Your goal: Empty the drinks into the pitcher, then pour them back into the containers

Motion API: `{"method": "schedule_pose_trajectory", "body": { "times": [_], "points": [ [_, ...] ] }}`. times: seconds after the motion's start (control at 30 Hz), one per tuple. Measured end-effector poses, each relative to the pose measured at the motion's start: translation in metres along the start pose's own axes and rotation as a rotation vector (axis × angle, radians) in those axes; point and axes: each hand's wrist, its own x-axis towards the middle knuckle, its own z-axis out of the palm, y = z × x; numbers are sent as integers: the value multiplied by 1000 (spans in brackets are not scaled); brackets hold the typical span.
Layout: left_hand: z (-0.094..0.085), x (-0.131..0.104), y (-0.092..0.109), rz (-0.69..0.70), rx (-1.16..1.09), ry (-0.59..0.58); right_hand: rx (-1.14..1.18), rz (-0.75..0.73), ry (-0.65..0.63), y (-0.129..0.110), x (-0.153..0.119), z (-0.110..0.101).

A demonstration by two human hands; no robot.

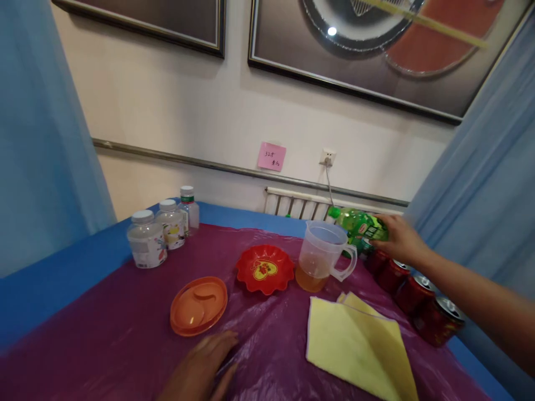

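Observation:
My right hand is wrapped round a green drink bottle, which leans over with its green top toward the left. Just left of the bottle stands a clear plastic measuring jug with amber liquid in its lower part. My left hand hovers or rests low over the purple sheet, fingers stretched out and holding nothing. Closest to it is an orange divided plate. A red scalloped dish with a yellow print lies between that plate and the jug.
Several red cans line the right side. A folded yellow cloth lies in front of the jug. Three clear jars with white lids stand at the left. Purple plastic sheeting covers the blue table; a radiator is behind.

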Motion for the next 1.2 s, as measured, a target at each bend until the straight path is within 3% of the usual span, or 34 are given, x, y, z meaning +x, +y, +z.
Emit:
{"method": "schedule_pose_trajectory", "body": {
  "times": [0.13,0.17,0.23,0.37,0.47,0.57,0.67,0.73,0.8,0.87,0.97,1.1,1.2],
  "points": [
    [-26,24,22,-98,-141,-64,373,273,121,-42,-22,-9],
    [-35,33,30,-135,-192,-96,505,318,106,-60,-30,-11],
    [-53,52,49,-220,-324,-115,867,341,-41,-103,-49,-10],
    [-69,82,78,-330,-728,-134,1524,222,-402,-196,-92,11],
    [-66,87,81,-363,-931,-121,1710,84,-537,-249,-113,33],
    [-70,83,65,-441,-935,-103,1808,3,-606,-275,-126,50],
    [-91,81,28,-574,-775,76,1746,85,-634,-276,-141,63],
    [-110,82,-9,-686,-524,276,1643,195,-665,-267,-152,71],
    [-128,83,-51,-787,-218,369,1570,287,-690,-255,-163,78],
    [-140,83,-91,-856,-5,381,1528,355,-692,-241,-171,83],
    [-141,80,-136,-907,107,359,1483,433,-664,-220,-180,88],
    [-129,75,-162,-902,117,319,1414,512,-543,-189,-188,87],
    [-127,75,-170,-869,113,273,1313,580,-347,-162,-187,83]
  ]
}}
